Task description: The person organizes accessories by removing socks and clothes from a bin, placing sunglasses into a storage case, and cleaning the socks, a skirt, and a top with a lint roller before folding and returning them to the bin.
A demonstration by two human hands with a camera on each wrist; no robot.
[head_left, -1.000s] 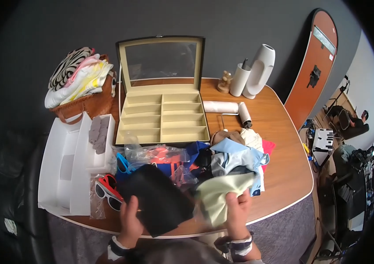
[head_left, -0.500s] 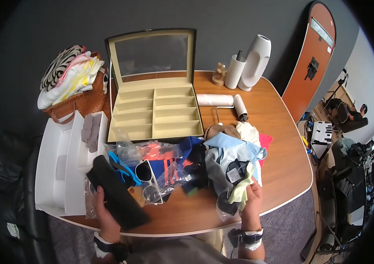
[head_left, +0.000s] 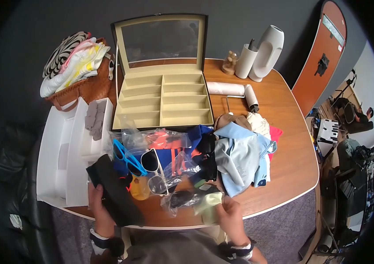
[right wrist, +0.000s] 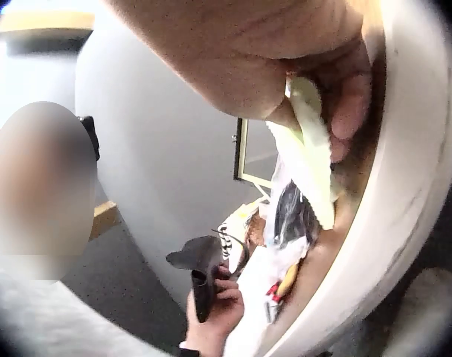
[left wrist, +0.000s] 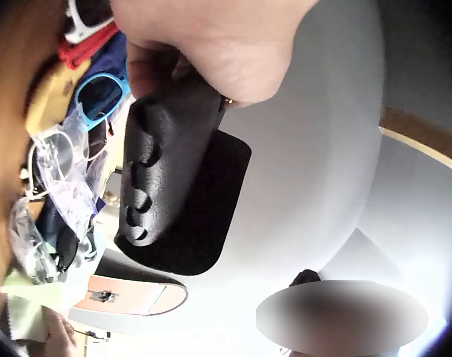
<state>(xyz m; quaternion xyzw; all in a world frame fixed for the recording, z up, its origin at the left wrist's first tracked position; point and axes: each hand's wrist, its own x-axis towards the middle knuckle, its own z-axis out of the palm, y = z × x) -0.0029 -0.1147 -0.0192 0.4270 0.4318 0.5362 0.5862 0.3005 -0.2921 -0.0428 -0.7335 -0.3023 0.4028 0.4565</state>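
Observation:
My left hand (head_left: 101,210) grips a black soft case (head_left: 115,193) over the front left of the table. In the left wrist view the case (left wrist: 170,171) has its flap spread out and snap-like round marks along it. My right hand (head_left: 232,218) pinches a pale green cloth (head_left: 209,206) near the front edge. Beside the cloth lie dark sunglasses in clear plastic (head_left: 181,199). White-framed sunglasses (head_left: 156,172), blue-framed sunglasses (head_left: 127,158) and a yellow item (head_left: 140,188) lie between the hands.
An open display box (head_left: 163,99) with several compartments stands at the back. White trays (head_left: 54,169) and a brown basket (head_left: 81,86) are at the left. Light blue cloths (head_left: 240,156) lie at the right, with white vases (head_left: 267,55) behind.
My left hand has moved left with the black case, uncovering the glasses. My right hand has moved the green cloth, most recently left and down; the bagged dark sunglasses are now beside it.

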